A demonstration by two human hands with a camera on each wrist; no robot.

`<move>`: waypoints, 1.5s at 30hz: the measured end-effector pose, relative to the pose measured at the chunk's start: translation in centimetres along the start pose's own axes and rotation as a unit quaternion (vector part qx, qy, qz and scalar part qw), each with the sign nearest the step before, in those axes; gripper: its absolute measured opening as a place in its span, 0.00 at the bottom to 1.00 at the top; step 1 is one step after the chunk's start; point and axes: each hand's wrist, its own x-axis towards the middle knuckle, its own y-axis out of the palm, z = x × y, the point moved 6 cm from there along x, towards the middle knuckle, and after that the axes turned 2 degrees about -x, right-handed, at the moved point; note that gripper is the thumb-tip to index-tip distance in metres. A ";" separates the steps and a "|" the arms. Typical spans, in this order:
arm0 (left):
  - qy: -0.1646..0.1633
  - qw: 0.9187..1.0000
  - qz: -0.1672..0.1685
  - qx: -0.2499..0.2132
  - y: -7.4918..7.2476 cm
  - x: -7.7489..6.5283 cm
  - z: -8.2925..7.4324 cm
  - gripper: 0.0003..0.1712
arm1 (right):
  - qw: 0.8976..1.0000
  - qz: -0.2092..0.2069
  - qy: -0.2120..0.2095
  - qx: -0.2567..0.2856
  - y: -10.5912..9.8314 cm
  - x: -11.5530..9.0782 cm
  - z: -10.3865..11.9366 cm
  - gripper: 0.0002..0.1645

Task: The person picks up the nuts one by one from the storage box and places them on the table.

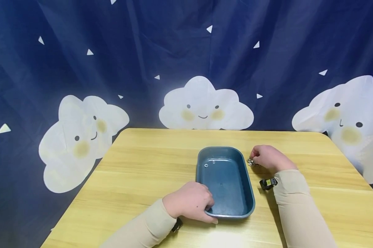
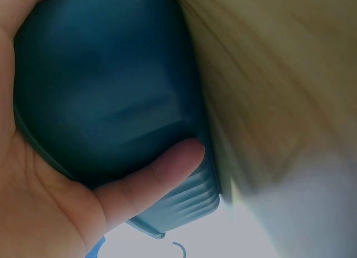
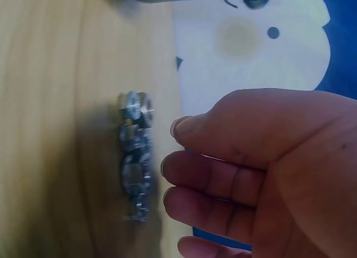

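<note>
Nuts (image 3: 135, 157) lay clustered on the bench (image 1: 149, 165) just beside the tray (image 1: 251, 193), untouched under the right hand (image 1: 268, 158), whose fingers curled loosely. Left hand (image 1: 189, 205) gripped the tray's near corner; pinching one nut cleanly seemed wisest.

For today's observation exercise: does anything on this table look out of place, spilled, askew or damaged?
Nothing stands out. The blue tray sits flat on the wooden table, the left hand gripping its near corner. A few small metal nuts lie inside it. More metal nuts sit in a tidy cluster beside the right hand.
</note>
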 end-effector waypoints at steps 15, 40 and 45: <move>0.000 1.000 -0.006 0.001 0.0 0.1 0.2 0.32 | 0.997 -0.051 -0.044 -0.025 -2.5 -0.4 2.8 0.03; 0.000 1.000 -0.002 0.000 0.3 0.2 0.1 0.31 | 0.995 -0.027 -0.100 -0.013 -3.3 -1.8 9.5 0.08; 0.004 1.000 -0.003 -0.002 0.3 0.2 0.2 0.31 | 0.992 -0.027 -0.122 -0.025 -3.0 -1.8 11.0 0.09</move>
